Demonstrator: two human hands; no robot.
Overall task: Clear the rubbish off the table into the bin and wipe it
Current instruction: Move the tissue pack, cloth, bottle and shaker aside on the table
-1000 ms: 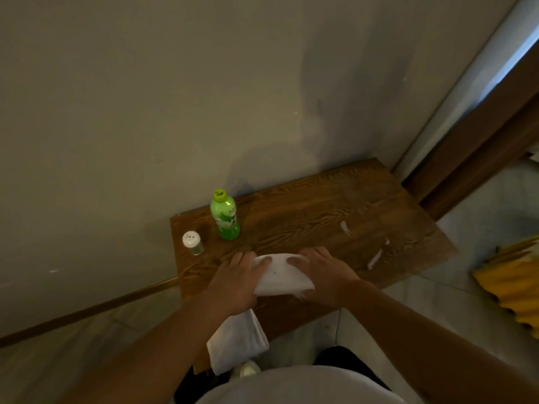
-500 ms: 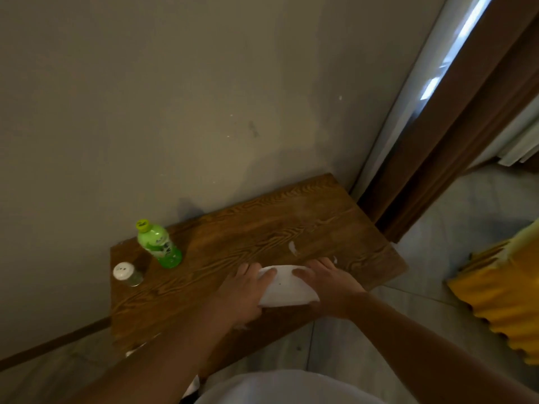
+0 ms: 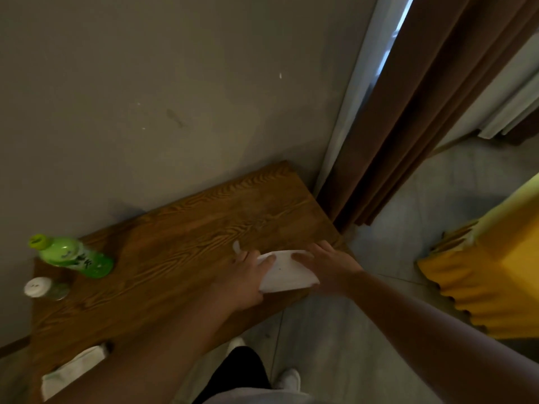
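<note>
Head view: a white cloth [image 3: 287, 271] pressed flat on the wooden table [image 3: 180, 234] by both hands.

The cloth is held down near the table's front right edge, the left hand [image 3: 248, 275] and right hand [image 3: 326, 268] laid open, fingers spread on it. A paper scrap [image 3: 236, 246] lies just beside the left fingertips. A green bottle [image 3: 73, 256] and a shaker [image 3: 43, 288] are seen at the far left.

Left hand [image 3: 248, 275] and right hand [image 3: 326, 266] lie palm-down, fingers spread, forearms extended forward.
</note>
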